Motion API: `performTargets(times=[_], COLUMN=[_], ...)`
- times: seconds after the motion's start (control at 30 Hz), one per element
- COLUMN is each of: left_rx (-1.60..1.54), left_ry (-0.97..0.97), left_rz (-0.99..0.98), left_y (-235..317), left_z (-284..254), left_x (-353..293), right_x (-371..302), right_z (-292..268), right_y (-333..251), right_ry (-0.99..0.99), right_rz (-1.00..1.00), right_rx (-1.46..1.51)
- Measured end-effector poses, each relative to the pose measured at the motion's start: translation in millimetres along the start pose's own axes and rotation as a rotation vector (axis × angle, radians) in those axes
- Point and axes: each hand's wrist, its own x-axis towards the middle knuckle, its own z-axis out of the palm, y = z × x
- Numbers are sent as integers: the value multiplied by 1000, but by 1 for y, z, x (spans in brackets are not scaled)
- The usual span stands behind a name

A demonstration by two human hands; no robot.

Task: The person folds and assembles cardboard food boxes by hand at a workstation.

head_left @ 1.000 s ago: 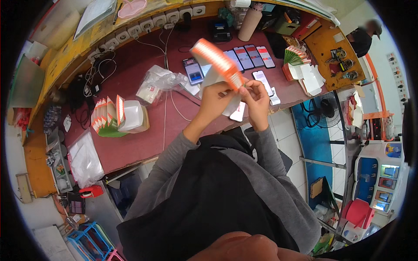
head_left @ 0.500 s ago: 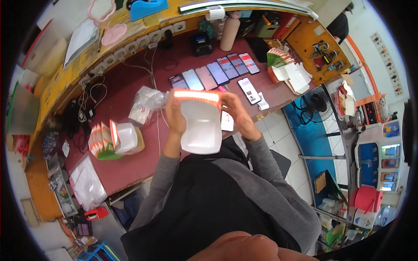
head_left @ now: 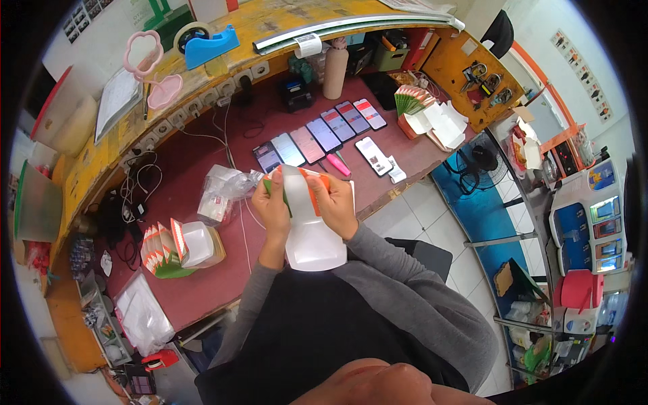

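My left hand (head_left: 273, 206) and my right hand (head_left: 334, 202) both grip a flat white carton with orange and green edges (head_left: 309, 226), held upright in front of my chest. The carton's top edge sits between my fingers and its white body hangs below. Just beyond my hands lies a crumpled clear plastic bag (head_left: 226, 190) on the dark red table (head_left: 202, 283). A row of several phones (head_left: 317, 133) lies further back, with one more phone (head_left: 373, 155) and a pink marker (head_left: 339, 165) to the right of my hands.
A stack of folded orange, green and white cartons (head_left: 172, 246) stands at the left. Another fan of cartons (head_left: 413, 101) is at the back right. Cables and wall sockets (head_left: 175, 121) line the yellow shelf, with a blue tape dispenser (head_left: 206, 44) on top. A fan (head_left: 482, 158) sits on the floor.
The carton went from a folded orange strip held up high to a white box held lower, close to my chest. Both hands came down and nearer together on its top edge.
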Motion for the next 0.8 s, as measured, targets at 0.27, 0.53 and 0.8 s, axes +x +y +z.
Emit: performTargets(times=[0.27,0.53,0.8], left_rx=[96,207,78], left_ry=[179,-59,514], left_rz=[243,-28,238], left_y=[20,12,16], left_z=[-13,-18,-55], left_x=[22,-5,17], right_x=[-1,23,17], right_z=[13,9,68], right_y=[17,18,12], right_ry=[-101,26,-25], right_rz=[211,141,-476], right_rx=[-120,115,-284])
